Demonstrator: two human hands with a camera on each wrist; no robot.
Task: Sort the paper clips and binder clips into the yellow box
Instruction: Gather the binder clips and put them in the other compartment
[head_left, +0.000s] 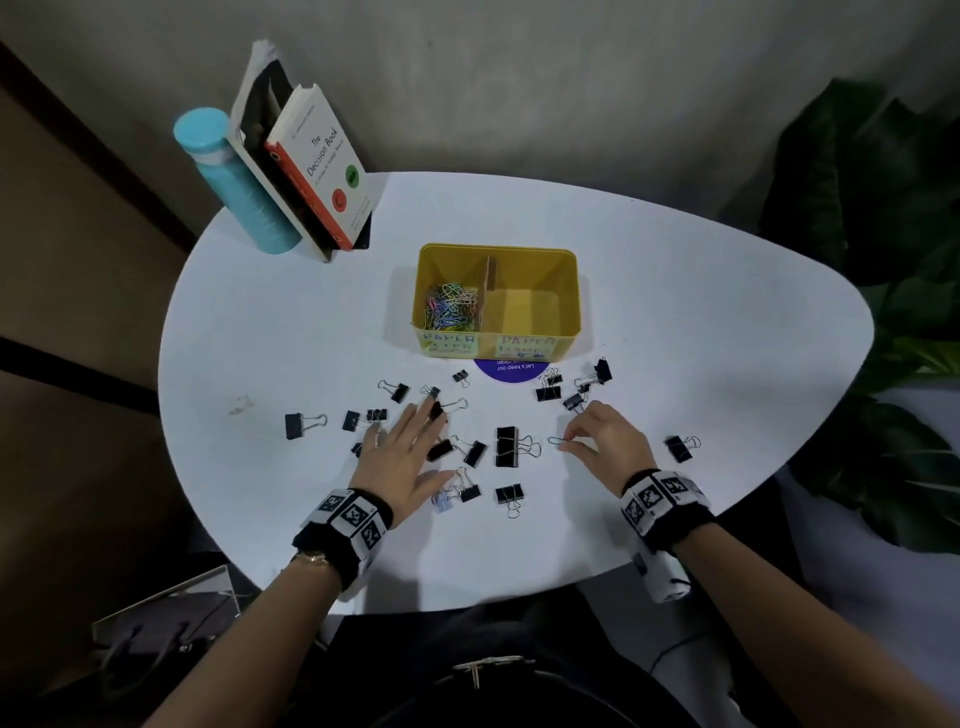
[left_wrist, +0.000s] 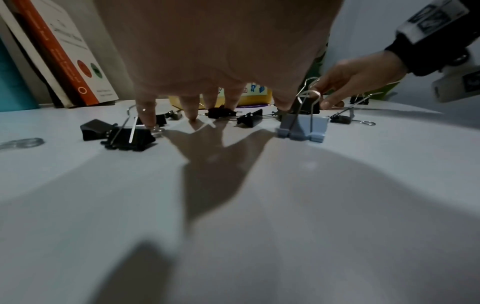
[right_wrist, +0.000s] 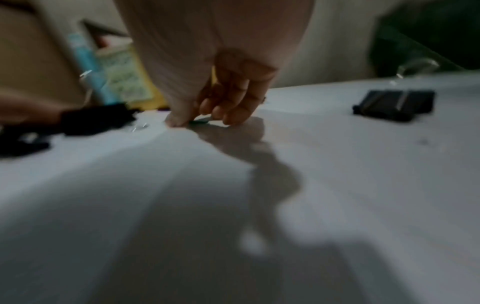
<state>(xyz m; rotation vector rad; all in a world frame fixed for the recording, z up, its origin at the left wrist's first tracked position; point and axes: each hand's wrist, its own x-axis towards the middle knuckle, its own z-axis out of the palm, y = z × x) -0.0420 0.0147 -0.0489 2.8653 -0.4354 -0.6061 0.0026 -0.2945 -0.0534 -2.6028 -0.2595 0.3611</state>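
Head view: the yellow box (head_left: 497, 301) sits mid-tabletop (head_left: 675, 312), split by a divider. Its left compartment holds a pile of coloured paper clips (head_left: 451, 307); the right compartment shows only bare yellow floor. Black binder clips (head_left: 506, 446) are scattered all over the tabletop on the near side of the box, so none are sorted yet. The left hand (head_left: 402, 457) lies spread out flat, fingers straight and apart, fingertips touching down among the clips, gripping nothing. The right hand (head_left: 605, 435) is curled down with thumb and forefinger pinching one loose paper clip (head_left: 557, 441) right at the tabletop surface. Back left there's a teal bottle (head_left: 234, 182) leaning next to some books (head_left: 317, 166), and a leafy plant (head_left: 872, 260) off to the right.

Left wrist view: the left hand (left_wrist: 221, 51) fills the top, fingers (left_wrist: 148, 115) straight down onto the tabletop (left_wrist: 259, 205), black clips right around them. A pale blue binder clip (left_wrist: 302, 127) stands just beside the thumb. The right hand (left_wrist: 345, 82) shows behind it, fingertips at the surface.

Right wrist view: pretty blurry, but the right hand (right_wrist: 221, 98) has its fingers bunched together at the tabletop (right_wrist: 337, 185), pressing on something small and greenish (right_wrist: 200, 121). One black binder clip (right_wrist: 394, 105) lies well off to the right.
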